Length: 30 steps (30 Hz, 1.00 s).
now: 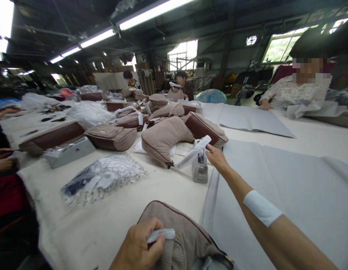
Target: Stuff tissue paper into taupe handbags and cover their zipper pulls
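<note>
At the bottom of the view lies a taupe ribbed handbag (190,232) with dark red piping and gold zips. My left hand (142,243) is closed over it, pinching a small piece wrapped in white paper (165,235) near a zip. My right hand (217,155) reaches forward to a grey tape dispenser (200,170), its fingers drawn together at the top edge; what they pinch is too small to make out. A white-wrapped strap (187,155) of another taupe bag (165,138) runs behind the dispenser, close to my fingertips. A white patch (262,207) covers part of my right forearm.
Several taupe and maroon bags (112,135) pile up mid-table. A clear bag of white tags (103,178) and a grey box (71,152) lie left. Grey-white sheets (289,180) spread right. Co-workers sit beyond, one at right (297,90); another person's hands (2,159) show at left.
</note>
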Each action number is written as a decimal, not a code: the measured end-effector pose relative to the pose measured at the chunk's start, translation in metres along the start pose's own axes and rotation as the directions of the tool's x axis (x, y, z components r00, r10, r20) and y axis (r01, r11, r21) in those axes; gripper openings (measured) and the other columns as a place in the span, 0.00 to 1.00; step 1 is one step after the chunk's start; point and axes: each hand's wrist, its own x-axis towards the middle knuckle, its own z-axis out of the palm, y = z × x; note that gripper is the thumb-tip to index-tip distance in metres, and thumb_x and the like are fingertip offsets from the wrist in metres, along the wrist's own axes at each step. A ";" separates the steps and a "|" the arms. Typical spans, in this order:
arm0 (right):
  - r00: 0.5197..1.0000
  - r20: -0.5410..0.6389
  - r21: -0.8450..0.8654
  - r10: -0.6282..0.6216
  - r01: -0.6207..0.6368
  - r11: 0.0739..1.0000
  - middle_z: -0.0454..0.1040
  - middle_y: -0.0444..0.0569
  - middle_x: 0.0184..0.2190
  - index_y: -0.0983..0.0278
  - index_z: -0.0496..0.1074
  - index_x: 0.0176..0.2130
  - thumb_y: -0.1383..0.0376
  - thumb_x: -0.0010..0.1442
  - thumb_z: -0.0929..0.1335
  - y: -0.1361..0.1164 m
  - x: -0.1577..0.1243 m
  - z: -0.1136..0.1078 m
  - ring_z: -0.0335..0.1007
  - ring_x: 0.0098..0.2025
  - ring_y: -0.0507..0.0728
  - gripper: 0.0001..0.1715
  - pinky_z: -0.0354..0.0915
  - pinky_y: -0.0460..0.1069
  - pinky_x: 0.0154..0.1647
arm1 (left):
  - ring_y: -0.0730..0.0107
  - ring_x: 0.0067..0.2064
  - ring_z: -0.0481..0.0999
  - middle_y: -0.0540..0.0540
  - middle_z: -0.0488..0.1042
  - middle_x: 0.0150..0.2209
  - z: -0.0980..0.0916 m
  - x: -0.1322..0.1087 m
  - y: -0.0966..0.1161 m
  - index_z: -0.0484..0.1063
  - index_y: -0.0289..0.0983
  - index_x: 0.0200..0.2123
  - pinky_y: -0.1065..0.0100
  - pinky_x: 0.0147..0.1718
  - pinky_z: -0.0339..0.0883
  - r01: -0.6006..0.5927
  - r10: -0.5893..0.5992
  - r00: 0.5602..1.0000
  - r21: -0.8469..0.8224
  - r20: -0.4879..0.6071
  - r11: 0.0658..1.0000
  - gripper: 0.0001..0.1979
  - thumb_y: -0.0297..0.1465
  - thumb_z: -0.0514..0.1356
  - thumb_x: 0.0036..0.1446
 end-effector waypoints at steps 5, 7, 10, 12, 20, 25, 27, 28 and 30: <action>0.967 0.135 -0.029 0.215 -0.213 0.977 0.71 0.48 0.36 0.68 0.70 0.38 0.61 0.61 0.66 0.006 -0.006 0.000 0.69 0.36 0.53 0.11 0.67 0.51 0.37 | 0.76 0.22 0.65 0.55 0.64 0.19 0.002 0.011 0.004 0.66 0.38 0.23 0.75 0.23 0.54 0.047 -0.046 0.998 -0.042 0.037 0.998 0.10 0.32 0.50 0.53; 0.932 0.211 -0.002 0.295 -0.301 0.954 0.71 0.46 0.35 0.68 0.70 0.38 0.61 0.62 0.66 0.009 -0.011 0.004 0.69 0.34 0.52 0.11 0.68 0.50 0.34 | 0.75 0.22 0.64 0.54 0.64 0.19 0.002 0.013 0.005 0.67 0.38 0.23 0.75 0.23 0.54 0.065 -0.062 0.997 -0.068 0.048 0.996 0.10 0.32 0.50 0.52; 0.888 0.270 0.061 0.372 -0.401 0.914 0.70 0.46 0.35 0.68 0.69 0.39 0.63 0.62 0.67 0.007 -0.012 0.007 0.68 0.32 0.50 0.09 0.67 0.47 0.31 | 0.75 0.22 0.64 0.54 0.63 0.19 0.002 0.016 0.007 0.67 0.37 0.23 0.74 0.23 0.53 0.101 -0.093 0.993 -0.114 0.074 0.988 0.09 0.32 0.51 0.52; 0.868 0.279 0.108 0.411 -0.454 0.884 0.69 0.45 0.33 0.68 0.68 0.40 0.64 0.62 0.66 0.002 -0.010 0.004 0.66 0.29 0.49 0.08 0.66 0.45 0.28 | 0.74 0.23 0.64 0.54 0.62 0.19 0.001 0.017 0.007 0.67 0.37 0.23 0.74 0.23 0.53 0.121 -0.109 0.990 -0.140 0.090 0.983 0.10 0.32 0.51 0.52; 0.845 0.345 0.351 0.409 -0.520 0.779 0.67 0.41 0.27 0.69 0.67 0.36 0.67 0.63 0.65 0.001 -0.052 0.000 0.54 0.18 0.43 0.06 0.49 0.38 0.13 | 0.74 0.24 0.63 0.54 0.61 0.19 -0.005 0.020 0.013 0.67 0.37 0.23 0.74 0.24 0.53 0.191 -0.161 0.974 -0.197 0.158 0.962 0.09 0.32 0.52 0.53; 0.828 0.306 0.388 0.471 -0.560 0.732 0.63 0.38 0.23 0.69 0.66 0.34 0.64 0.65 0.64 0.027 -0.072 0.038 0.53 0.17 0.43 0.10 0.52 0.39 0.14 | 0.74 0.24 0.66 0.54 0.66 0.20 -0.007 0.021 0.021 0.68 0.37 0.25 0.73 0.24 0.54 0.099 -0.086 0.990 -0.117 0.114 0.988 0.08 0.29 0.52 0.53; 0.830 0.279 0.392 0.483 -0.557 0.732 0.63 0.38 0.23 0.69 0.67 0.33 0.63 0.64 0.65 0.035 -0.075 0.045 0.53 0.17 0.43 0.11 0.53 0.39 0.15 | 0.73 0.24 0.68 0.53 0.69 0.22 -0.008 0.019 0.022 0.68 0.38 0.26 0.73 0.26 0.56 0.002 0.000 0.998 -0.048 0.057 0.999 0.07 0.27 0.52 0.53; 0.830 0.269 0.392 0.490 -0.558 0.731 0.63 0.38 0.22 0.69 0.66 0.32 0.63 0.64 0.65 0.037 -0.078 0.046 0.53 0.17 0.43 0.11 0.53 0.40 0.15 | 0.73 0.25 0.69 0.53 0.70 0.23 -0.008 0.017 0.022 0.68 0.38 0.26 0.73 0.26 0.57 -0.045 0.045 0.999 -0.013 0.030 0.999 0.07 0.26 0.52 0.53; 0.833 0.253 0.404 0.491 -0.552 0.729 0.62 0.37 0.21 0.68 0.66 0.30 0.63 0.63 0.65 0.037 -0.087 0.041 0.52 0.16 0.43 0.12 0.51 0.40 0.14 | 0.71 0.26 0.72 0.52 0.72 0.24 -0.008 0.014 0.021 0.69 0.38 0.27 0.72 0.26 0.59 -0.121 0.122 0.992 0.039 -0.012 0.992 0.07 0.26 0.52 0.54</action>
